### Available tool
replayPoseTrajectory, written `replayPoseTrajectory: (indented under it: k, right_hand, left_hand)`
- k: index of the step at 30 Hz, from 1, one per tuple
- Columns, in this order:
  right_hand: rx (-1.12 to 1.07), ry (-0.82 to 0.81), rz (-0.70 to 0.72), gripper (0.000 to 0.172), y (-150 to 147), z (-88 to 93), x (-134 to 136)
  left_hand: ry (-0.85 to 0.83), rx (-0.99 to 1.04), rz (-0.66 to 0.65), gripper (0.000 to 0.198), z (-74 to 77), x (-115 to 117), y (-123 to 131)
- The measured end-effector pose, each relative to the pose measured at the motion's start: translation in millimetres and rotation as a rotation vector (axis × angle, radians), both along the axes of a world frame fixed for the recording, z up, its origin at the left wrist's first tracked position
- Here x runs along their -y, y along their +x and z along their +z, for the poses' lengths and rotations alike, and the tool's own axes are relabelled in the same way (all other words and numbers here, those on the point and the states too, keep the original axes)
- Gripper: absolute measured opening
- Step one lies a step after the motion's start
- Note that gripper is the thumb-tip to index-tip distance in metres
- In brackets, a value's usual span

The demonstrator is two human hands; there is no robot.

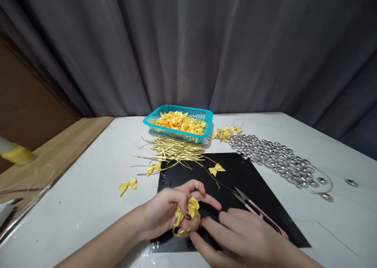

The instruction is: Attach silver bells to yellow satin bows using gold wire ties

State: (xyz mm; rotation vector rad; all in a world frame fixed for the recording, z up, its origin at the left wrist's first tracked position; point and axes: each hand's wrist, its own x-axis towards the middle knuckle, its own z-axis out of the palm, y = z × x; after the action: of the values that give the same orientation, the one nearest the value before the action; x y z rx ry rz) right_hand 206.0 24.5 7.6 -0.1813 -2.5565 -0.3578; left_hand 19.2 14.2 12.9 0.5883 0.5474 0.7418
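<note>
My left hand is closed on a small yellow ribbon bow with a gold wire tie looped round it, held just above a black mat. My right hand rests beside it on the mat, fingers pinched at the gold wire tie. Pink-handled snips lie on the mat just beyond my right hand. A finished yellow bow lies on the mat's far edge. Two more bows lie on the white table to the left.
A teal basket of yellow bows stands at the back, with a heap of gold wire ties in front. A strip of silver beads runs to the right. A cardboard sheet lies at the left. Grey curtain behind.
</note>
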Motion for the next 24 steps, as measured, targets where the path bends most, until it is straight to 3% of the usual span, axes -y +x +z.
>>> replayPoseTrajectory:
  k: [6, 10, 12, 14, 16, 18, 19, 21, 24]
  right_hand:
    - [-0.007, -0.013, 0.014, 0.038, 2.6, -3.3, -1.9]
    - [0.012, 0.021, 0.010, 0.031, 7.8, 5.7, -5.3]
    - [-0.033, -0.056, 0.009, 0.028, 7.4, 3.6, -4.1]
    - [-0.120, -0.379, -0.046, 0.026, 3.3, -4.6, -0.6]
    - [-0.243, -1.006, -0.182, 0.033, -4.1, -14.4, 4.2]
    - [-0.345, -1.697, -0.282, 0.051, -12.6, -20.7, 8.6]
    - [-0.400, -1.960, -0.296, 0.056, -16.4, -21.4, 10.2]
    - [-0.504, -2.314, -0.241, 0.059, -22.0, -18.3, 11.8]
    - [-0.617, -2.505, -0.171, 0.050, -24.0, -10.4, 11.0]
  left_hand:
    - [-0.093, 0.074, -0.031, 0.040, 0.4, -0.5, -1.6]
    - [-0.126, 0.158, 0.004, 0.042, 5.0, -0.5, -2.0]
    - [-0.134, 0.186, -0.001, 0.042, 8.8, 0.0, -2.4]
    - [-0.132, 0.196, -0.011, 0.042, 12.5, 1.3, -2.7]
    - [-0.135, 0.183, -0.013, 0.043, 14.6, 3.1, -2.4]
    - [-0.133, 0.157, -0.007, 0.043, 14.0, 4.5, -1.3]
    - [-0.127, 0.143, -0.008, 0.043, 12.7, 4.8, -0.5]
    - [-0.095, 0.113, -0.017, 0.045, 8.8, 4.5, 1.1]
    - [-0.034, 0.030, -0.024, 0.048, 3.8, 2.5, 2.8]
